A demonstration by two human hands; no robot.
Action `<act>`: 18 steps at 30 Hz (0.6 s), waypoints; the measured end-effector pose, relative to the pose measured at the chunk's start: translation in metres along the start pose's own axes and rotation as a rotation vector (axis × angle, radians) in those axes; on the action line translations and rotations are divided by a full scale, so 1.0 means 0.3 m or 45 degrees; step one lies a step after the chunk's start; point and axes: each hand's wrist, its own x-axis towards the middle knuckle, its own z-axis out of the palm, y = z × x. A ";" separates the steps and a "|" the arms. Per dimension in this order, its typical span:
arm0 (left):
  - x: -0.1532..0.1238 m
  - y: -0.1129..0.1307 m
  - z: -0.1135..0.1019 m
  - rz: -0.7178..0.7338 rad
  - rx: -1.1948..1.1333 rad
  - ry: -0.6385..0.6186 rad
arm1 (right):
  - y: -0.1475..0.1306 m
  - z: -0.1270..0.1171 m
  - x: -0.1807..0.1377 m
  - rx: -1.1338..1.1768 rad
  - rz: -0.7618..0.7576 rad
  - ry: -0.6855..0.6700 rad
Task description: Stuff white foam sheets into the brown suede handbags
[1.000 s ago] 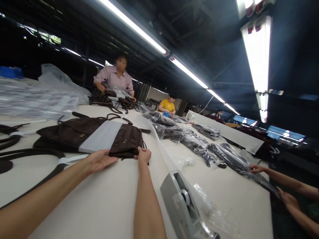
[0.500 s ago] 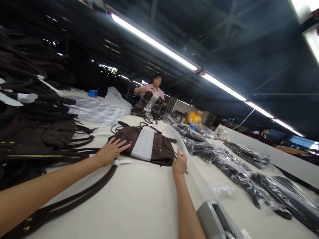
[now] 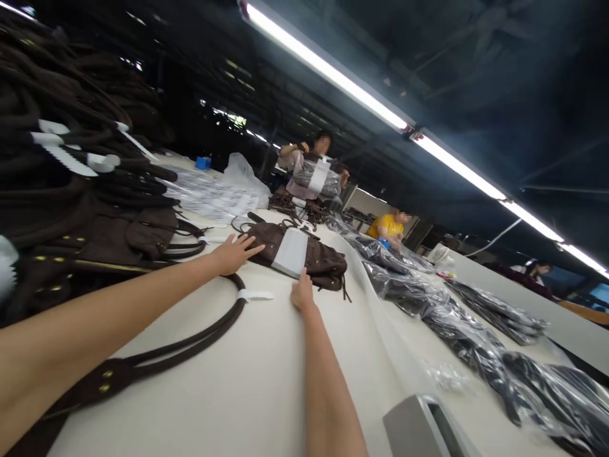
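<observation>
A dark brown handbag (image 3: 326,259) lies flat on the pale table, with a white band (image 3: 291,249) wrapped around its middle. My left hand (image 3: 234,254) rests with spread fingers on the bag's left end. At the band's lower front edge is my right hand (image 3: 303,292), one finger stretched out against it and the other fingers partly curled; I see nothing held in it. Dark bag handles (image 3: 209,336), tied with a white strip (image 3: 257,295), curve across the table below my left forearm.
Dark bags (image 3: 114,238) are piled high on the left. Clear plastic sheets (image 3: 214,193) lie behind them. Plastic-wrapped items (image 3: 447,317) line the right side, near a grey device (image 3: 423,425). Across the table a person (image 3: 314,168) holds up a wrapped bag; another wears yellow (image 3: 387,227).
My right hand has moved left from the bag's right end to the band's lower edge. My left hand stays on the left end. The person opposite has lifted a wrapped bag higher.
</observation>
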 end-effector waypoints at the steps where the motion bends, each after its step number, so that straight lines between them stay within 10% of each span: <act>1: -0.028 -0.014 -0.038 -0.016 0.016 0.019 | -0.011 0.000 0.004 0.004 -0.011 -0.033; 9: -0.633 -0.240 -0.391 -0.053 0.237 -0.016 | 0.014 0.041 -0.248 -0.046 -0.122 -0.225; 18: -1.109 -0.808 -0.596 -1.007 0.394 0.274 | 0.067 0.119 -0.407 -0.146 -0.227 -0.204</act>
